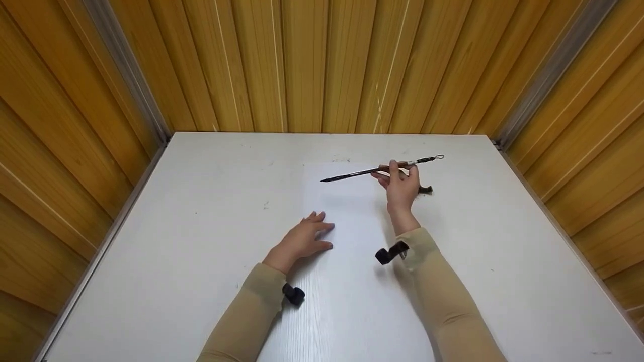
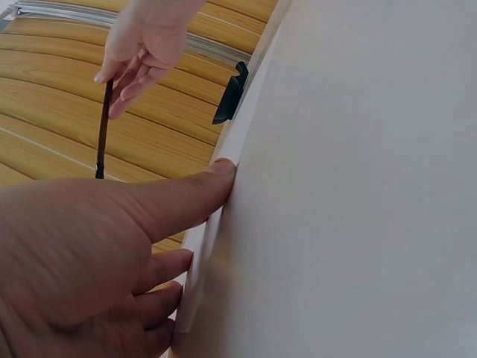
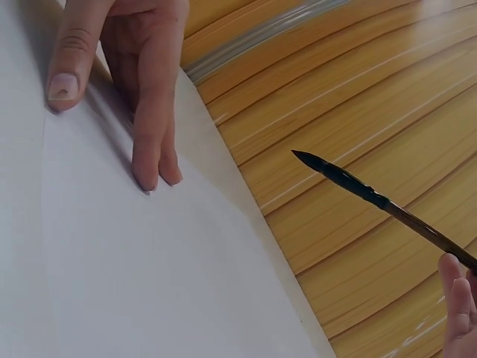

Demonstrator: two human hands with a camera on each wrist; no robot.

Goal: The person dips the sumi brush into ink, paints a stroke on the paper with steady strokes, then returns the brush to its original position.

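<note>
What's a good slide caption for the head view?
Right hand holds a calligraphy brush above white paper; left hand rests flat.

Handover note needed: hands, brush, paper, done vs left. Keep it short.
Right hand: pinches the calligraphy brush mid-shaft, raised above the table, roughly level, tip pointing left.
Left hand: flat, fingers straight, pressing the white paper sheet at its left edge.
Small dark object lies on the white table just right of the right hand.
Done: brush picked up, sheet pinned. Left: no strokes visible on the sheet.
</note>
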